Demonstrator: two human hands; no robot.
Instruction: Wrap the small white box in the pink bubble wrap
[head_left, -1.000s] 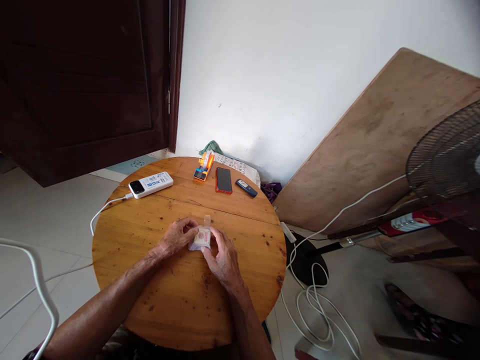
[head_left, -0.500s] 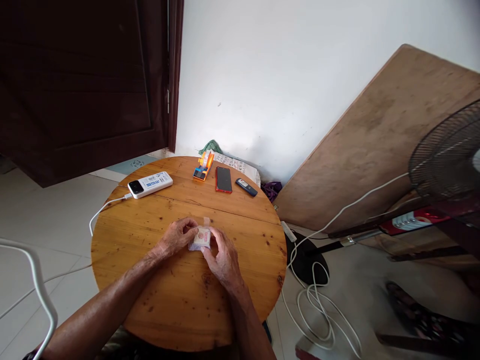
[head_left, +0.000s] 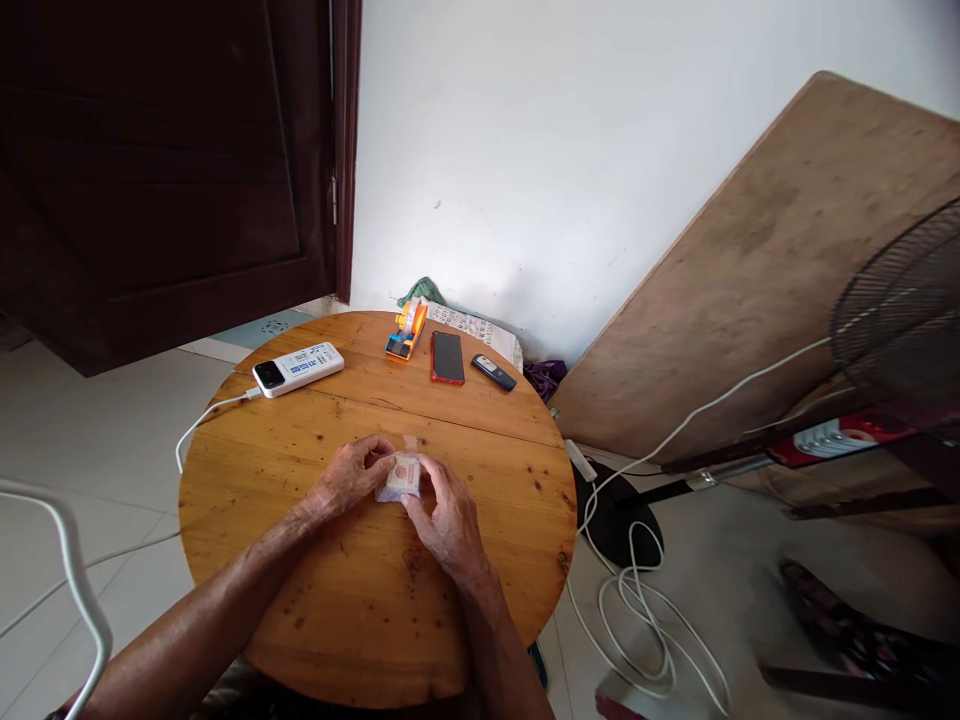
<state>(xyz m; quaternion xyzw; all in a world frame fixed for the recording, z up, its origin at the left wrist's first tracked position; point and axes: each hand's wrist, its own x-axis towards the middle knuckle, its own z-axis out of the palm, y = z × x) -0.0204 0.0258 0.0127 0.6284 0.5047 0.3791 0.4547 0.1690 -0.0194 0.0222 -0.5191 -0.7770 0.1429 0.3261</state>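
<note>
A small whitish packet with reddish print [head_left: 403, 474] lies low over the round wooden table [head_left: 337, 600], held between both hands. My left hand [head_left: 352, 478] grips its left edge, thumb and fingers bent against it. From the right, my right hand [head_left: 450, 520] closes on the packet, with fingers along the far side and the thumb at the near corner. A short pale strip, perhaps tape [head_left: 410, 442], sticks out beyond the packet's far edge. The undersides of the fingers are hidden.
Towards the table's back are a white power bank [head_left: 300, 368] with a cable, an orange tape dispenser [head_left: 407, 330], a red-edged phone [head_left: 448, 358] and a dark blue handset [head_left: 493, 372]. A fan [head_left: 900, 300] and looped white cable [head_left: 637, 620] are at the right.
Both hands keep their hold on the packet with hardly any movement. The whole view has shifted very slightly.
</note>
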